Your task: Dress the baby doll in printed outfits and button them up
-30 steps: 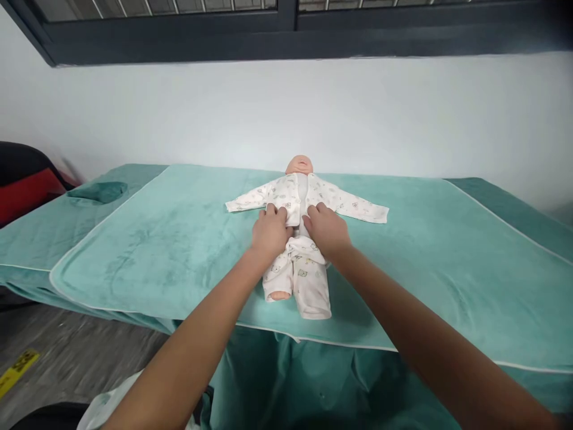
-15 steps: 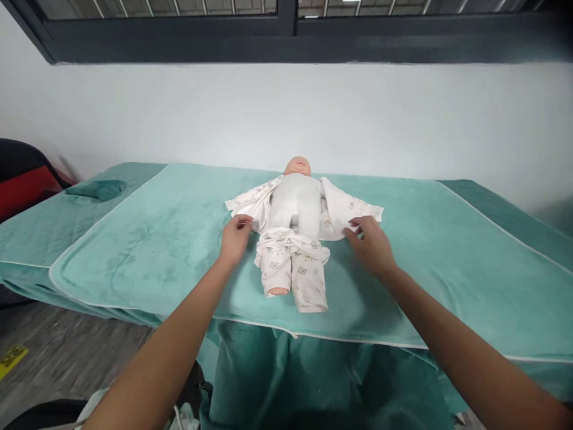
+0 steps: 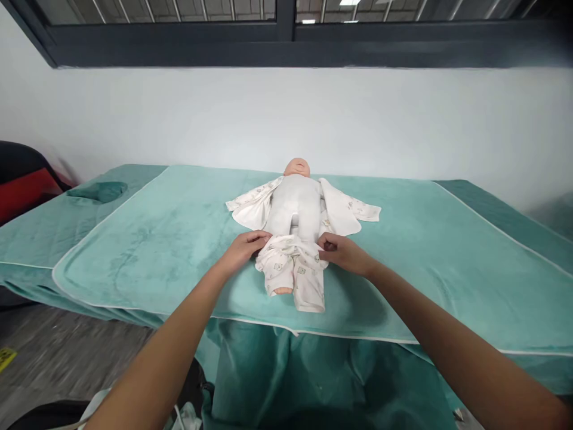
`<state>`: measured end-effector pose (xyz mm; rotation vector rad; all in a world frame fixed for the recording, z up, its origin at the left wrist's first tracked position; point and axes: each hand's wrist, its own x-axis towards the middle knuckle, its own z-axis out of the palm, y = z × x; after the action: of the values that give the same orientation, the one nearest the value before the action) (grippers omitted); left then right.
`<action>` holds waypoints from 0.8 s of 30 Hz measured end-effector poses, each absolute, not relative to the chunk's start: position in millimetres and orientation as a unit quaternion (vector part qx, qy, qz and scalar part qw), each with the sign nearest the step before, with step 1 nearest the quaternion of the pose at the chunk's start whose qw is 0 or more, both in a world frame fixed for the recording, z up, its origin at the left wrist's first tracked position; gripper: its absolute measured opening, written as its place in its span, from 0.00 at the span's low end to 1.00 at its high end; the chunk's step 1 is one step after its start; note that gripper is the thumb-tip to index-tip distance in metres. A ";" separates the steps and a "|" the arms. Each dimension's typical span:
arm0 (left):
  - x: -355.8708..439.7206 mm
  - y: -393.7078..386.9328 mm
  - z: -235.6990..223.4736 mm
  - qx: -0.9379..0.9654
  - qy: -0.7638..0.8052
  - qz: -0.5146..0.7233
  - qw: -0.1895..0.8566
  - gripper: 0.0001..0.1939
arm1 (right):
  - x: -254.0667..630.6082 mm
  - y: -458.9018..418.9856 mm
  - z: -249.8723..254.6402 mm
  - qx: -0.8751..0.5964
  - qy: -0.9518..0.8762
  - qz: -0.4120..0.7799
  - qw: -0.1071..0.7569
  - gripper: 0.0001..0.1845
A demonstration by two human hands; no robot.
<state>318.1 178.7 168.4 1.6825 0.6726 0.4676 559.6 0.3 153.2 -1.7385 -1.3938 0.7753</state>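
Note:
A baby doll (image 3: 296,197) with a pale grey cloth body lies on its back, head toward the wall. Its white printed jacket (image 3: 342,215) is spread open, with the sleeves out to both sides. White printed trousers (image 3: 308,278) cover the lower legs and are bunched at the top; one foot shows at the left cuff. My left hand (image 3: 246,249) has its fingers closed at the left side of the bunched waistband, fingertips partly hidden. On the opposite side, my right hand (image 3: 347,254) pinches the waistband's right edge.
Beneath the doll, a green plush mat (image 3: 147,239) with white piping covers the table. A white wall (image 3: 286,113) and dark window frame (image 3: 179,48) stand behind. At the far left is a red and black chair (image 3: 27,185). Green cloth (image 3: 322,376) hangs down in front.
Both hands have left the jacket's lower edges and moved inward and toward me, onto the trousers' waistband. The jacket's right panel now lies loose.

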 end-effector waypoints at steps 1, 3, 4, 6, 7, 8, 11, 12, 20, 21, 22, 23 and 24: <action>318.9 178.2 167.8 0.725 0.299 0.202 0.587 0.15 | 560.5 0.8 152.0 -0.682 -0.555 0.297 0.373 0.13; 319.2 177.1 167.8 0.733 0.308 0.195 0.574 0.16 | 560.1 0.0 149.3 -0.690 -0.572 0.259 0.361 0.11; 318.6 176.3 168.7 0.738 0.304 0.187 0.572 0.17 | 558.5 -1.5 148.0 -0.693 -0.581 0.229 0.360 0.09; 316.4 173.5 172.1 0.751 0.278 0.161 0.576 0.18 | 552.6 -5.9 146.2 -0.693 -0.598 0.158 0.370 0.06; 315.1 171.6 174.5 0.762 0.261 0.143 0.575 0.19 | 548.7 -8.2 145.9 -0.688 -0.606 0.125 0.380 0.05; 314.1 169.3 177.1 0.775 0.244 0.126 0.569 0.19 | 544.4 -10.0 146.0 -0.681 -0.613 0.099 0.389 0.04; 312.8 161.7 183.8 0.814 0.217 0.118 0.525 0.18 | 532.8 -11.8 149.2 -0.658 -0.629 0.064 0.408 0.04; 312.9 159.4 185.1 0.825 0.214 0.130 0.507 0.17 | 530.2 -11.3 151.2 -0.651 -0.636 0.063 0.409 0.03; 311.9 155.0 187.4 0.839 0.192 0.168 0.481 0.14 | 543.7 -14.0 163.6 -0.638 -0.688 0.120 0.325 0.04; 311.0 155.7 188.1 0.848 0.182 0.160 0.471 0.12 | 548.4 -14.7 163.7 -0.647 -0.686 0.134 0.306 0.06; 310.0 156.6 188.7 0.856 0.172 0.153 0.462 0.10 | 553.1 -14.9 163.5 -0.654 -0.682 0.150 0.291 0.08; 309.1 157.6 188.9 0.860 0.164 0.153 0.458 0.10 | 557.5 -14.6 163.2 -0.658 -0.679 0.166 0.279 0.09; 308.6 158.8 188.3 0.859 0.162 0.161 0.458 0.10 | 561.2 -13.7 162.8 -0.659 -0.678 0.180 0.270 0.10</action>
<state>308.6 158.8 188.3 2.1155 0.3997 0.3976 561.2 -13.7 162.8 -1.7753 -1.8276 0.4857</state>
